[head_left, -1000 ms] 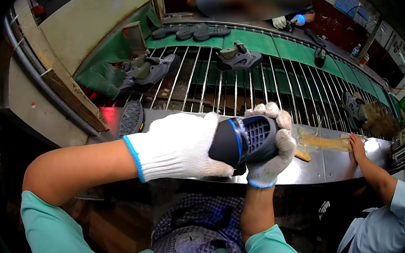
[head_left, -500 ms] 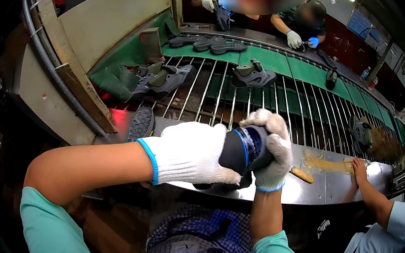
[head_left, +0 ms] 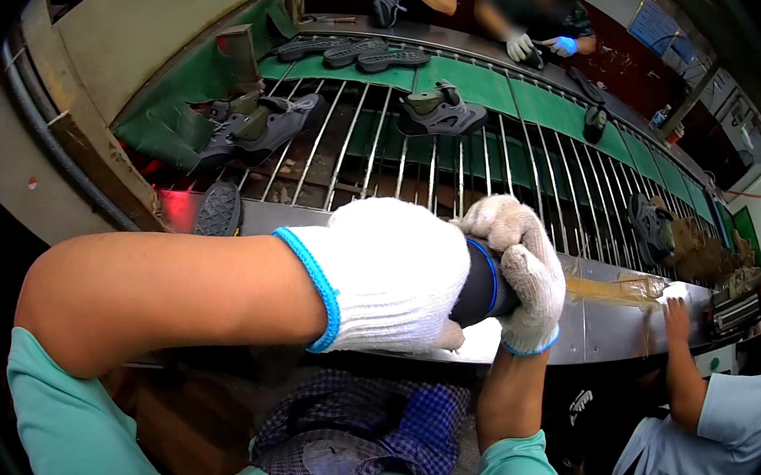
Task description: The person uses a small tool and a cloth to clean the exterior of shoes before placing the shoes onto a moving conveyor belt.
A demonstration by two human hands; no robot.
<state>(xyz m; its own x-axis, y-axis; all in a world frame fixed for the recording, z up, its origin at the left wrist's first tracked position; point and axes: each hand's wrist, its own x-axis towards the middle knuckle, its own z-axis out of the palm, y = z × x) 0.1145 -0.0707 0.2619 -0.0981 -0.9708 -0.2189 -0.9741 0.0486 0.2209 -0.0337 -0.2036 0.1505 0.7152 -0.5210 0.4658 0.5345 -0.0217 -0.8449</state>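
Note:
Both my hands wear white knit gloves with blue cuffs and grip one dark shoe (head_left: pixel 479 285) with a thin blue line around it. My left hand (head_left: pixel 399 277) is wrapped over the shoe's left part, its thumb underneath. My right hand (head_left: pixel 530 268) closes on the right end, fingers bent over the top. The gloves hide most of the shoe. It is held above the near metal ledge (head_left: pixel 603 321) of a conveyor of metal rods. Left of my left hand, a grey shoe sole (head_left: pixel 218 208) lies by the rods.
On the rods stand grey shoes (head_left: pixel 446 112), with a pair (head_left: pixel 272 128) at the left. Several soles (head_left: pixel 352 52) rest on green matting beyond. Two people work across the conveyor, one holding a shoe (head_left: pixel 386 0). At right, another person's hand (head_left: pixel 676 313) touches the ledge.
My hands and the shoe have shifted slightly right, and the shoe has turned so its opening no longer shows. The wooden handle on the ledge is now out of sight. The view has shifted.

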